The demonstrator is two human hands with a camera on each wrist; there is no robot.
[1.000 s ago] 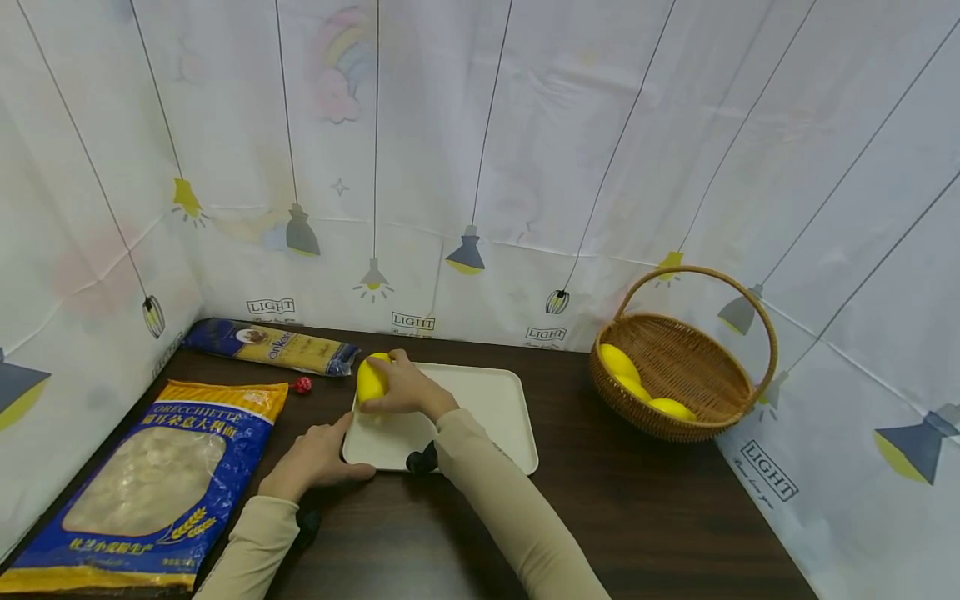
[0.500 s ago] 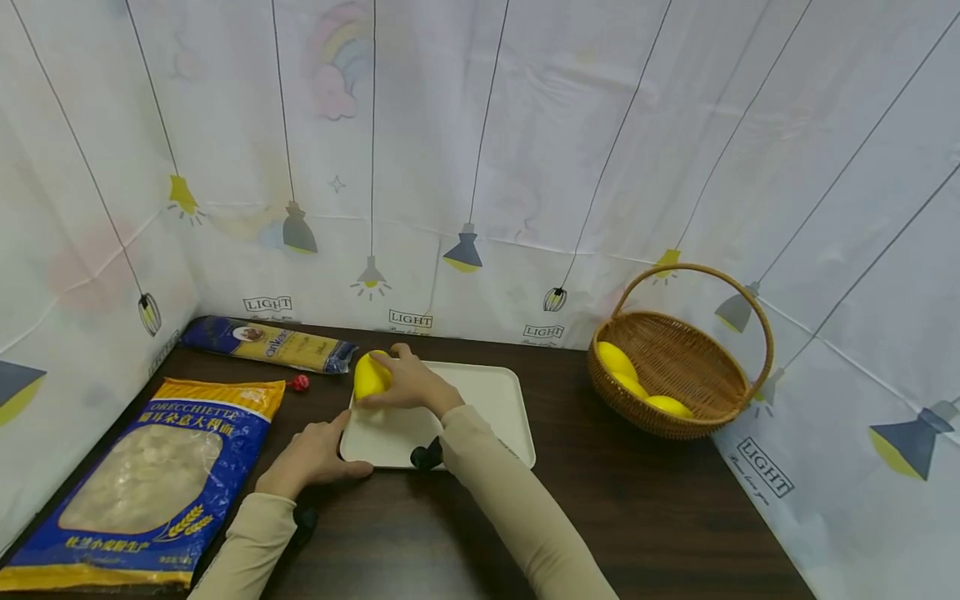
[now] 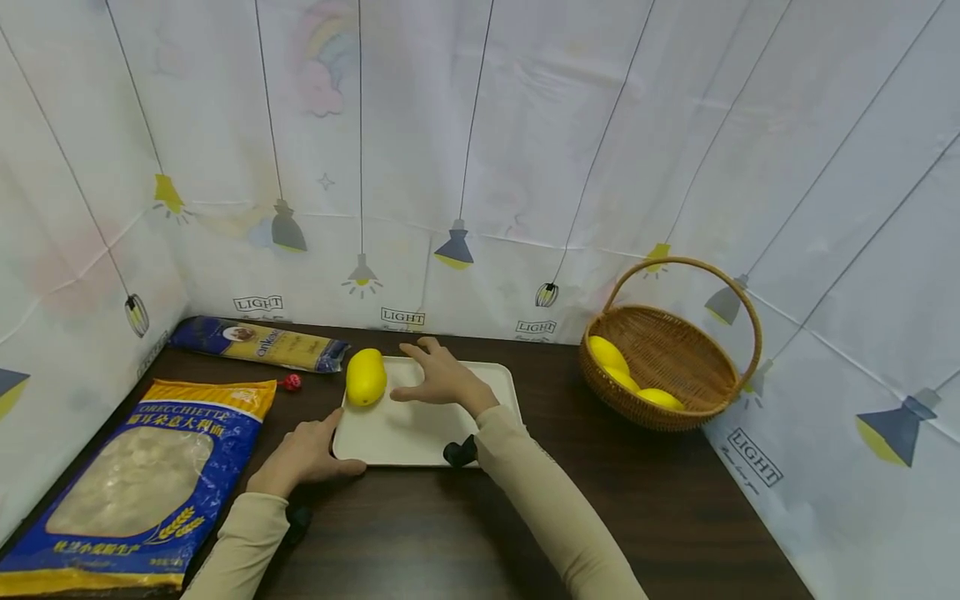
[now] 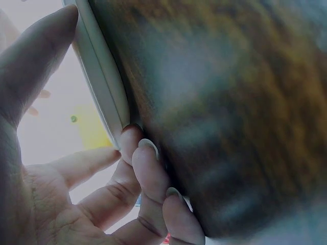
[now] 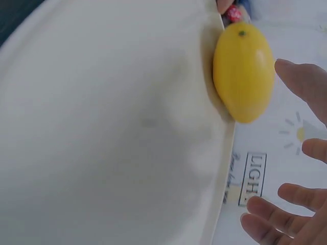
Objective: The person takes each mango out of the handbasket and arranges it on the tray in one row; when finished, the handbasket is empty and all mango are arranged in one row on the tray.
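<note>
A yellow mango (image 3: 366, 377) lies at the far left corner of the white tray (image 3: 427, 433). In the right wrist view, the mango (image 5: 244, 74) shows a small dark stem spot. My right hand (image 3: 442, 379) hovers over the tray just right of the fruit, fingers spread, touching nothing. My left hand (image 3: 306, 454) holds the tray's near left corner, thumb along the front edge and fingers at the left side. Up close in the left wrist view, the thumb and fingertips of the left hand (image 4: 102, 189) meet the tray's rim (image 4: 102, 76).
A wicker basket (image 3: 675, 342) with several yellow fruits (image 3: 609, 354) stands at the right. On the left lie a blue pasta bag (image 3: 135, 483) and a long pasta packet (image 3: 258, 343), with a small red object (image 3: 291, 382) near them. A printed curtain (image 3: 450, 150) closes off the back of the dark table (image 3: 420, 533).
My right hand has let go of the mango and drawn away to the right, leaving the mango on the tray. The left hand stays at the tray's corner.
</note>
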